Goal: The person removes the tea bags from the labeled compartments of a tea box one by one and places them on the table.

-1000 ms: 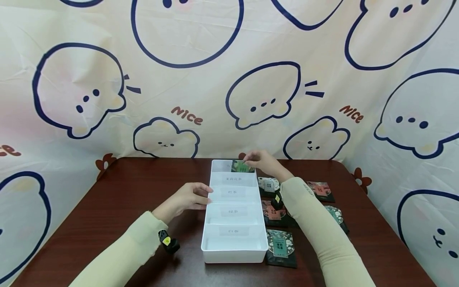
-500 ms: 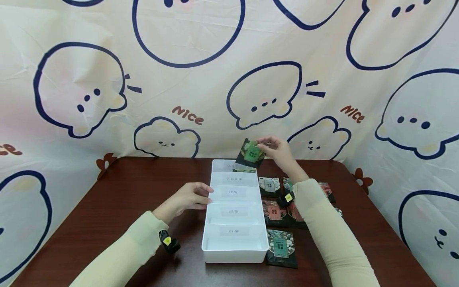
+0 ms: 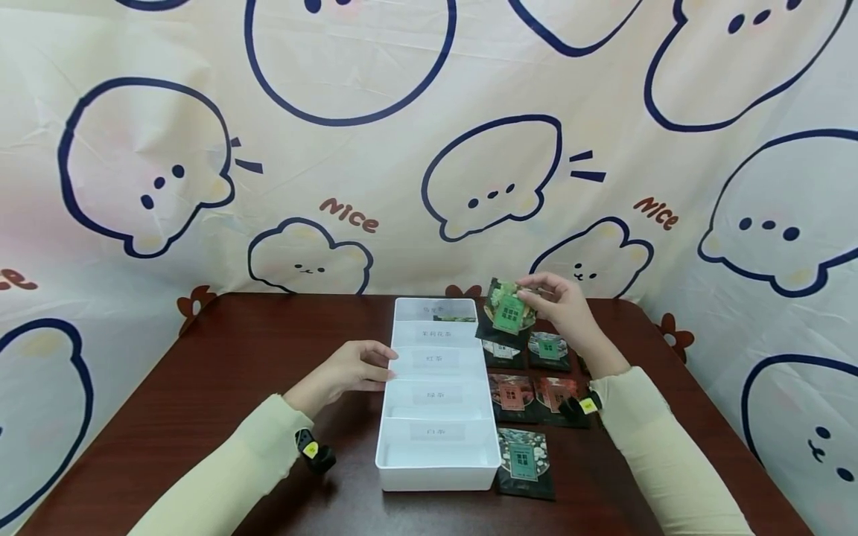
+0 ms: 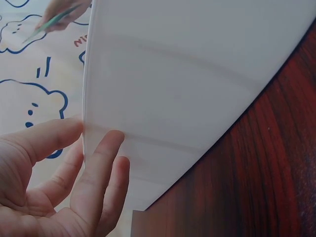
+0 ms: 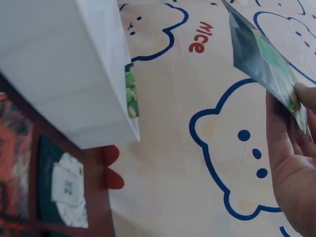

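My left hand (image 3: 355, 366) holds the left rim of a long white divided box (image 3: 436, 480). In the left wrist view, two fingers (image 4: 106, 153) lie against its outer wall and other fingertips meet the rim. My right hand (image 3: 559, 304) pinches a green-and-black tea packet (image 3: 507, 315) by its upper right edge, raised at the box's far right corner. The right wrist view shows this held packet (image 5: 269, 61) almost edge-on, between thumb and fingers. Another green packet (image 3: 454, 319) lies in the box's farthest compartment. The nearer compartments have paper labels with Chinese characters.
Right of the box lie several tea packets: a white-and-black one (image 3: 503, 354), a green one (image 3: 549, 350), red ones (image 3: 512, 394) (image 3: 556, 392) and a green-labelled one (image 3: 524, 463). A patterned cloth (image 3: 402, 164) hangs behind the dark wooden table (image 3: 268, 335).
My right hand has lifted a green packet up from the farthest compartment and carried it right, beyond the box's edge. Another green packet stays inside. My left hand has kept its place on the rim.
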Tool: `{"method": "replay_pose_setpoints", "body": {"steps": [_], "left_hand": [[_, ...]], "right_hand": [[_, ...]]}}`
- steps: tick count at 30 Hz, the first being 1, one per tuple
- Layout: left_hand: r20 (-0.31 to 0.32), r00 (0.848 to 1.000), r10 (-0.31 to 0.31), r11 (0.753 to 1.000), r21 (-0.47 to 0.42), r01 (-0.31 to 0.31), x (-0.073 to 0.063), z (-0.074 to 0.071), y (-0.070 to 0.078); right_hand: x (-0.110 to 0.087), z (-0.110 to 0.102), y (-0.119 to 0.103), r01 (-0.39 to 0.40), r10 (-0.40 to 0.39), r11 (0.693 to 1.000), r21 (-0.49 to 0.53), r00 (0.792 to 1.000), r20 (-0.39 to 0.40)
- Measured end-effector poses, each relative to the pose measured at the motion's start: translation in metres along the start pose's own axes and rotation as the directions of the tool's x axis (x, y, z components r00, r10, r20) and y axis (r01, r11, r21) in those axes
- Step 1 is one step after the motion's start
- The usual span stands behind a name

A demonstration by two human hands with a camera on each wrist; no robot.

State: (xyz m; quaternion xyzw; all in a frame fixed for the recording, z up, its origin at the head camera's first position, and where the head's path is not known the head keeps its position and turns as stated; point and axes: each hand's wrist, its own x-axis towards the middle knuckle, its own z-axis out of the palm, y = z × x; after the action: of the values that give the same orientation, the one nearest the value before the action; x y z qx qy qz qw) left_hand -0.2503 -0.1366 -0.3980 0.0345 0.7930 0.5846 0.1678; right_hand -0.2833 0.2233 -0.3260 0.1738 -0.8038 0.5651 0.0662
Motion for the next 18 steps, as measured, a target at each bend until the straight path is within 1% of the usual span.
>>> {"method": "replay_pose_setpoints", "body": {"steps": [5, 8, 11, 14, 18], "left_hand": [[-0.002, 1.000, -0.003, 1.000, 0.004, 0.003, 0.001, 0.001, 0.001], [-0.001, 1.000, -0.004, 1.000, 0.006, 0.004, 0.001, 0.001, 0.001], [0.001, 1.000, -0.006, 1.000, 0.010, 0.006, 0.001, 0.001, 0.000], [0.004, 1.000, -0.009, 1.000, 0.008, 0.009, 0.001, 0.000, 0.000], [0.004, 1.000, -0.006, 1.000, 0.002, 0.006, 0.002, 0.000, 0.000]], "right_hand": [[-0.025, -0.010, 0.006, -0.010, 0.012, 0.997, -0.083, 1.000, 0.022], [-0.041, -0.015, 0.012, -0.020, 0.023, 0.995, -0.094, 0.999, 0.030], [-0.055, -0.021, 0.019, -0.032, 0.034, 0.994, -0.103, 0.999, 0.021], [-0.070, -0.027, 0.028, -0.060, 0.061, 0.991, -0.119, 0.998, 0.011], [-0.089, -0.036, 0.039, -0.088, 0.094, 0.988, -0.129, 0.995, 0.039]]}}
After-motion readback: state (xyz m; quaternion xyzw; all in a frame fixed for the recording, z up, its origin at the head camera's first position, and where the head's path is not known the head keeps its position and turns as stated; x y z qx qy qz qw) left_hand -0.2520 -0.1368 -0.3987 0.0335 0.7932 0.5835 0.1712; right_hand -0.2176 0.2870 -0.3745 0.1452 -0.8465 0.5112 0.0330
